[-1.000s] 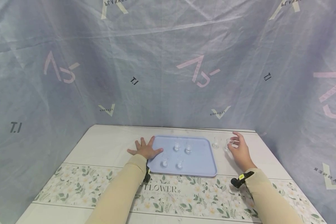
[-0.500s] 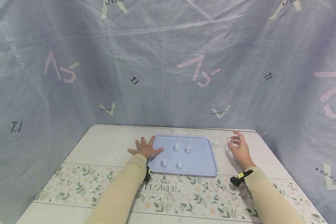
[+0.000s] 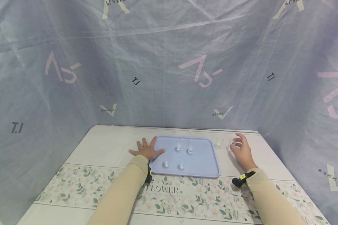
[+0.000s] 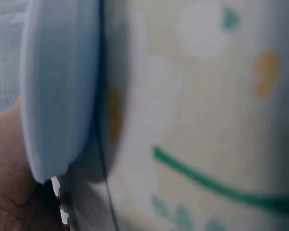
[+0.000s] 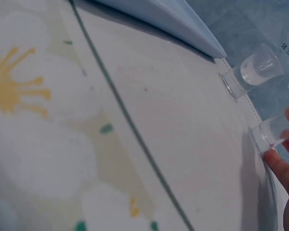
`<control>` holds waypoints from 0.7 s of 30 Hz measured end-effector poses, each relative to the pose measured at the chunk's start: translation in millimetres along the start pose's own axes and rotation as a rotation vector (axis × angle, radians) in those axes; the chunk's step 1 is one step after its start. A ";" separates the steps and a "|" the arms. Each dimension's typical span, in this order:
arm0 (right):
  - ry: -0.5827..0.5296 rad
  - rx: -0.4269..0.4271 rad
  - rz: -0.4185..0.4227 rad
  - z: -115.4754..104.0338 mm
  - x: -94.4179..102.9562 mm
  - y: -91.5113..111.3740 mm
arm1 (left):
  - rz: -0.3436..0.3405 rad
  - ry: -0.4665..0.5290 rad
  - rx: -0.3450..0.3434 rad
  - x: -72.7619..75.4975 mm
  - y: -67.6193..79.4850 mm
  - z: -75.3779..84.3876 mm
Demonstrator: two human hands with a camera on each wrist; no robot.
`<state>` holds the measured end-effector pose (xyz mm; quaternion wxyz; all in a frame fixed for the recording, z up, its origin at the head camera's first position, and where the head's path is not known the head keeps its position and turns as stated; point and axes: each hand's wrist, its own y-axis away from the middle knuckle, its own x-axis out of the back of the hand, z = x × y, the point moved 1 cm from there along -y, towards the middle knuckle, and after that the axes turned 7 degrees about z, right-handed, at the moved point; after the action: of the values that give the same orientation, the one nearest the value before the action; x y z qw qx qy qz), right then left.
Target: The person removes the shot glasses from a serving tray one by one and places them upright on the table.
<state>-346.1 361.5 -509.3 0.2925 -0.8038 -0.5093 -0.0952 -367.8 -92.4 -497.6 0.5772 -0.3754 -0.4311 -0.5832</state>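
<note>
My left hand (image 3: 147, 151) lies with fingers spread over the left edge of a light blue tray (image 3: 201, 164). Several small clear shot glasses stand upright on that tray, two towards the back and two nearer the front. Right of it, my right hand (image 3: 242, 153) pinches another clear shot glass (image 5: 264, 136) between thumb and fingers, close to the tabletop; the fingers partly cover it. One more shot glass (image 3: 218, 143) stands on the table between the tray and this hand. In the left wrist view, the tray's rim (image 4: 62, 86) covers part of the left hand.
A white cloth (image 3: 110, 140) with a flowered band (image 3: 81, 184) covers the table. Grey-blue curtains (image 3: 163, 78) hang close behind and on both sides. Each wrist carries a black camera mount, such as the right one (image 3: 239, 181).
</note>
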 end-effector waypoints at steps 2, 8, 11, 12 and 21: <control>0.003 -0.004 -0.009 0.9 0.1 -0.1 | 0.000 0.003 0.000 -0.6 -0.4 0.0; 0.044 -0.002 -0.046 -0.8 0.0 0.3 | -0.006 0.000 0.000 0.1 0.2 -0.1; 0.060 -0.001 -0.061 -2.3 0.9 0.4 | -0.009 0.004 0.000 1.5 1.6 0.2; 0.059 0.003 -0.066 -2.6 1.3 0.3 | -0.010 0.005 0.001 1.8 2.1 0.3; 0.045 0.070 -0.061 -6.1 5.1 -2.2 | -0.011 0.009 0.000 7.0 8.1 3.8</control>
<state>-344.8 362.7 -501.2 0.3285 -0.7748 -0.5300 -0.1042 -360.3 -91.0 -489.2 0.5758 -0.3703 -0.4309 -0.5880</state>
